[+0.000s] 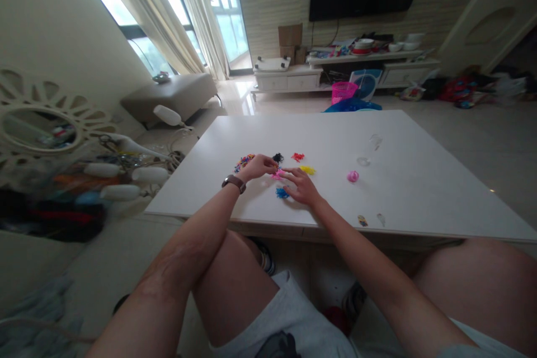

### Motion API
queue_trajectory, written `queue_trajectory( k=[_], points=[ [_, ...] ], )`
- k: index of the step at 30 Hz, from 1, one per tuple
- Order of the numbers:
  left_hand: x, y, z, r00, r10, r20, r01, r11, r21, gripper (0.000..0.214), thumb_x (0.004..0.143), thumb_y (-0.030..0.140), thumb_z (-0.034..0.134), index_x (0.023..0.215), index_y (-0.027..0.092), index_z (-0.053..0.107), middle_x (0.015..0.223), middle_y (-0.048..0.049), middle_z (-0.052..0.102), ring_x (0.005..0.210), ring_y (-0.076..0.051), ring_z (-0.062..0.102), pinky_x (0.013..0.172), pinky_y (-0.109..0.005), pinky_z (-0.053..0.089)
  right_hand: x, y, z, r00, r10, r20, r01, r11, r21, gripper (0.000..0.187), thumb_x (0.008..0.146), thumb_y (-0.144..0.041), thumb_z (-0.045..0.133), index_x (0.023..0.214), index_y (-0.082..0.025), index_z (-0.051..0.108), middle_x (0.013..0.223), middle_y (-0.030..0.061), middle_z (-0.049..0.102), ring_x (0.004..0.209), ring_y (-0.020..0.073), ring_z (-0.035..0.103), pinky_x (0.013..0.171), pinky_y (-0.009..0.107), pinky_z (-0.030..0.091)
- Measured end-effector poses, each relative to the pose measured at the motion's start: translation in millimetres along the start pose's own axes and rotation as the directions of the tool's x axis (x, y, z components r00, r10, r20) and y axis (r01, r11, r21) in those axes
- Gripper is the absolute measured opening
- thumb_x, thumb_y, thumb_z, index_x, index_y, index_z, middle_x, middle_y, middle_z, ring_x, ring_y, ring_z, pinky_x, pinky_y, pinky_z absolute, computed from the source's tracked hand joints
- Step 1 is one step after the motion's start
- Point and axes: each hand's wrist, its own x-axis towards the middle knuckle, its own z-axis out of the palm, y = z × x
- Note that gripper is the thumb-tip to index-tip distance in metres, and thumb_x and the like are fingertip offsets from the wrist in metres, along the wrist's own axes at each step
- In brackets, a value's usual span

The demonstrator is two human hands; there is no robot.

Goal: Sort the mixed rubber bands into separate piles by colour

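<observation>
On the white table (403, 196) lie small heaps of tiny coloured bits: a mixed heap (244, 162), a black heap (277, 157), a red heap (297, 156), a yellow heap (307, 170), a pink heap (277, 174) and a blue heap (281, 193). My left hand (259, 166), with a watch on its wrist, is curled with its fingertips pinched at the pink heap beside the black one. My right hand (301, 186) lies flat with fingers spread, between the blue and yellow heaps, touching the table.
A pink round object (353, 176) and a clear glass piece (371, 148) sit right of the heaps. Two small items (363, 221) lie near the table's front edge. A pink basket (343, 91), a TV cabinet (289, 77) and floor clutter stand beyond; lamp parts (121, 173) lie left.
</observation>
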Motion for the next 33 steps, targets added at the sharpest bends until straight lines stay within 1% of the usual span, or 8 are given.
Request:
queue_trajectory(
  k=[4, 8, 13, 20, 24, 28, 31, 33],
  points=[
    [-0.5, 0.1, 1.6, 1.000, -0.020, 0.019, 0.020, 1.000, -0.003, 0.021, 0.074, 0.021, 0.078, 0.092, 0.009, 0.079, 0.080, -0.0110, 0.077, 0.071, -0.016, 0.069, 0.070, -0.027, 0.053, -0.1, 1.4, 1.3, 1.000, -0.013, -0.004, 0.013, 1.000, -0.002, 0.050, 0.094, -0.034, 0.061, 0.143, -0.030, 0.057, 0.141, 0.0071, 0.061, 0.122, 0.0277, 0.054, 0.106, 0.048, 0.044],
    [-0.1, -1.8, 2.5, 1.000, -0.013, 0.020, 0.013, 1.000, -0.010, 0.021, 0.075, 0.020, 0.079, 0.093, 0.009, 0.079, 0.080, -0.0112, 0.077, 0.070, -0.016, 0.069, 0.069, -0.026, 0.053, 0.2, 1.8, 1.9, 1.000, -0.024, -0.001, 0.024, 1.000, 0.002, 0.051, 0.094, -0.034, 0.062, 0.144, -0.030, 0.056, 0.141, 0.0072, 0.061, 0.122, 0.0284, 0.054, 0.107, 0.050, 0.044],
    [0.4, -1.2, 3.8, 0.999, -0.033, 0.026, 0.033, 0.999, 0.008, 0.026, 0.073, 0.027, 0.084, 0.091, 0.009, 0.078, 0.079, -0.0116, 0.077, 0.071, -0.017, 0.070, 0.067, -0.026, 0.053, 0.5, 1.9, 1.9, 1.000, -0.022, 0.001, 0.021, 1.000, 0.011, 0.052, 0.094, -0.035, 0.061, 0.145, -0.029, 0.055, 0.140, 0.0080, 0.061, 0.123, 0.0290, 0.054, 0.107, 0.051, 0.044],
    [-0.7, 3.1, 4.2, 1.000, -0.009, 0.018, 0.008, 1.000, 0.027, 0.023, 0.074, 0.024, 0.083, 0.091, 0.009, 0.079, 0.079, -0.0123, 0.077, 0.070, -0.018, 0.070, 0.067, -0.027, 0.053, -0.1, 3.4, 3.1, 0.999, -0.035, -0.024, 0.035, 0.999, 0.016, 0.053, 0.094, -0.036, 0.060, 0.146, -0.028, 0.054, 0.141, 0.0093, 0.060, 0.123, 0.0290, 0.054, 0.107, 0.051, 0.045],
    [-0.6, 1.2, 3.5, 1.000, 0.008, 0.026, -0.008, 1.000, 0.022, 0.024, 0.075, 0.025, 0.081, 0.092, 0.008, 0.078, 0.079, -0.0126, 0.077, 0.069, -0.018, 0.070, 0.066, -0.026, 0.053, -0.2, 3.6, 3.1, 0.999, -0.037, -0.017, 0.038, 0.999, 0.019, 0.053, 0.094, -0.036, 0.061, 0.147, -0.028, 0.054, 0.143, 0.0092, 0.059, 0.124, 0.0294, 0.054, 0.106, 0.051, 0.045],
    [0.7, -2.2, 3.1, 0.999, 0.004, 0.033, -0.004, 1.000, 0.015, 0.026, 0.074, 0.027, 0.081, 0.091, 0.008, 0.077, 0.078, -0.0116, 0.077, 0.068, -0.017, 0.070, 0.065, -0.025, 0.052, -0.5, 4.5, 3.8, 0.999, -0.044, -0.028, 0.044, 0.999, 0.027, 0.052, 0.094, -0.034, 0.062, 0.145, -0.028, 0.055, 0.140, 0.0091, 0.061, 0.122, 0.0296, 0.055, 0.106, 0.052, 0.046],
    [1.2, -3.4, 3.1, 1.000, 0.006, 0.027, -0.006, 1.000, 0.009, 0.028, 0.074, 0.024, 0.080, 0.096, 0.007, 0.076, 0.077, -0.0110, 0.077, 0.067, -0.016, 0.070, 0.065, -0.025, 0.051, -0.5, 6.2, 4.6, 0.998, -0.038, -0.054, 0.040, 0.999, 0.035, 0.051, 0.094, -0.033, 0.061, 0.144, -0.028, 0.056, 0.140, 0.0086, 0.062, 0.122, 0.0293, 0.055, 0.106, 0.052, 0.046],
    [0.9, -3.3, 3.0, 1.000, 0.010, 0.019, -0.011, 1.000, 0.005, 0.032, 0.074, 0.022, 0.079, 0.101, 0.007, 0.074, 0.075, -0.0100, 0.077, 0.067, -0.016, 0.070, 0.064, -0.026, 0.051, -0.6, 7.8, 5.3, 0.997, -0.014, -0.080, 0.017, 0.999, 0.041, 0.049, 0.095, -0.033, 0.059, 0.144, -0.028, 0.057, 0.139, 0.0076, 0.062, 0.122, 0.0286, 0.055, 0.107, 0.051, 0.046]
  ],
)
